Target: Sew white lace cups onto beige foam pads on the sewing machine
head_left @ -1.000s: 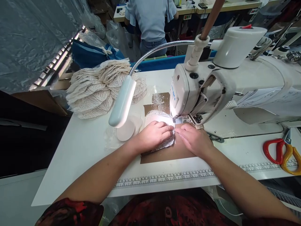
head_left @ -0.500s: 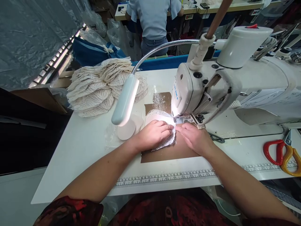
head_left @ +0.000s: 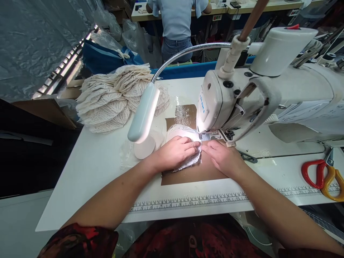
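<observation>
A rounded piece of white lace fabric point(head_left: 176, 132) lies under the head of a white sewing machine point(head_left: 212, 104), its right edge near the needle area. My left hand point(head_left: 178, 152) rests on top of the piece, fingers stretched towards that edge and pressing it down; the thumb is mostly hidden. Just right of it, my right hand point(head_left: 221, 154) has its fingers drawn together at the fabric's edge, in front of the presser foot. Beneath the fabric is a brown sheet point(head_left: 193, 175) on the white table point(head_left: 107, 172). The needle itself is too small to make out.
A lamp point(head_left: 143, 113) on a bendable neck hangs left of the machine. Stacked cream lace pieces point(head_left: 104, 104) lie at the back left, a white disc point(head_left: 144, 148) nearer. Scissors point(head_left: 321, 175) sit at the right, above a printed ruler point(head_left: 188, 204). A person point(head_left: 176, 25) sits beyond.
Both hands keep nearly the same place on the lace fabric. The left fingertips have slid slightly right, towards the fabric's edge; the view has shifted a little.
</observation>
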A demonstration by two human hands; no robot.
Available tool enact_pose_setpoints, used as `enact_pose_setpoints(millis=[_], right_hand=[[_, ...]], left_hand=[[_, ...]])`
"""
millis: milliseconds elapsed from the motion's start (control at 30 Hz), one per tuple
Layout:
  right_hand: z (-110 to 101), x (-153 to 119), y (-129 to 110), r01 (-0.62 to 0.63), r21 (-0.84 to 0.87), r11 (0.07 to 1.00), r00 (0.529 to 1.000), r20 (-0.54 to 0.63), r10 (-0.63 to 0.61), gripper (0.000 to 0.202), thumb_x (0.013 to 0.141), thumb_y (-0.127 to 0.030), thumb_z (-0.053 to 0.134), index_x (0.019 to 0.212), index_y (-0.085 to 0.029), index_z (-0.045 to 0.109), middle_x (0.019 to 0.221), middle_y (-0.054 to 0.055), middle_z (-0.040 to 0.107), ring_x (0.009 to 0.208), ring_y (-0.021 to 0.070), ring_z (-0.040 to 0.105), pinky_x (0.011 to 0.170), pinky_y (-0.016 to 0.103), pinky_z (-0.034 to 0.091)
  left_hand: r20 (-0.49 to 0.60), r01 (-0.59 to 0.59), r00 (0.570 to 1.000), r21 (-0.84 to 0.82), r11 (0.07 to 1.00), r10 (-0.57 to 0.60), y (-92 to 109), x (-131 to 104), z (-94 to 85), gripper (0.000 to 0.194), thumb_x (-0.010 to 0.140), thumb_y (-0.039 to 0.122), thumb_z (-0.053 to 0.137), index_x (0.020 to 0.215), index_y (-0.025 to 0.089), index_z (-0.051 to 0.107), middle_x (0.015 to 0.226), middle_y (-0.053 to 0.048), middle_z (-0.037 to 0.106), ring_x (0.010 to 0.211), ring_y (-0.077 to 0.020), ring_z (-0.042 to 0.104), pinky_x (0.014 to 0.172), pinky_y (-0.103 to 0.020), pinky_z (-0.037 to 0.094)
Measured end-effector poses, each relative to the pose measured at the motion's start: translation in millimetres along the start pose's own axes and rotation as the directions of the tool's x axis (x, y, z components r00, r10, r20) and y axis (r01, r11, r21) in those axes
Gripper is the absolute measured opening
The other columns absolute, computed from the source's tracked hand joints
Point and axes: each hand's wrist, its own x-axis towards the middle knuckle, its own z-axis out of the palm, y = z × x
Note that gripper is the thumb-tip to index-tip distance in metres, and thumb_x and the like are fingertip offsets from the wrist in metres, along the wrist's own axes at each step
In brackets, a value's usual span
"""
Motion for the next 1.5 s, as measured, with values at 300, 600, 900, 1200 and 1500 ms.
enact_pose_setpoints(millis=[300,600,900,1200,1500], right_hand=[[0,-3,-1,-0.009,-0.057,0.998,1.000,0.023,0.010,0.041,0.082,-0.002,0.044,0.106,-0.022,0.070,0.090,0.005,0.066,0.072,0.0158,0.049,0.058,0.028,0.029],[2,1,-5,-0.056,-0.130,0.990,0.997,-0.059,0.049,0.045,0.084,-0.004,0.044,0.116,-0.023,0.069,0.086,0.004,0.068,0.075,0.0184,0.052,0.059,0.029,0.030],[3,3,-6,-0.138,-0.119,0.983,0.989,-0.067,0.131,0.039,0.087,-0.009,0.046,0.115,-0.024,0.069,0.089,0.005,0.070,0.076,0.0192,0.057,0.063,0.031,0.033],[4,-6,-4,0.093,0.018,0.996,0.990,-0.108,-0.090,0.038,0.085,-0.006,0.048,0.112,-0.019,0.070,0.086,0.005,0.067,0.075,0.0164,0.053,0.059,0.028,0.033],[4,-7,-3,0.137,0.055,0.989,0.985,-0.111,-0.131,0.034,0.083,-0.004,0.049,0.107,-0.017,0.070,0.083,0.005,0.064,0.070,0.0148,0.049,0.060,0.027,0.032]], left_hand=[[-0.028,-0.004,1.000,-0.017,1.000,0.003,-1,-2,-0.3,0.034,0.096,0.016,0.043,0.126,0.016,0.060,0.135,-0.011,0.059,0.109,-0.0248,0.056,0.087,-0.039,0.045],[-0.047,0.028,0.999,-0.004,1.000,-0.028,-3,2,1.4,0.037,0.097,0.028,0.045,0.129,0.013,0.058,0.136,-0.013,0.058,0.109,-0.0267,0.056,0.089,-0.040,0.045],[-0.032,0.093,0.995,0.002,0.996,-0.093,-3,4,-3.5,0.041,0.098,0.035,0.043,0.129,0.011,0.057,0.137,-0.013,0.057,0.107,-0.0273,0.055,0.090,-0.039,0.043],[-0.034,0.078,0.996,-0.015,0.997,-0.078,-1,4,-3.1,0.039,0.102,0.034,0.039,0.129,0.013,0.056,0.136,-0.013,0.057,0.111,-0.0241,0.054,0.091,-0.037,0.041],[-0.007,0.057,0.998,0.006,0.998,-0.057,-2,3,-1.8,0.040,0.100,0.030,0.040,0.135,0.013,0.053,0.138,-0.012,0.057,0.111,-0.0246,0.054,0.091,-0.037,0.041]])
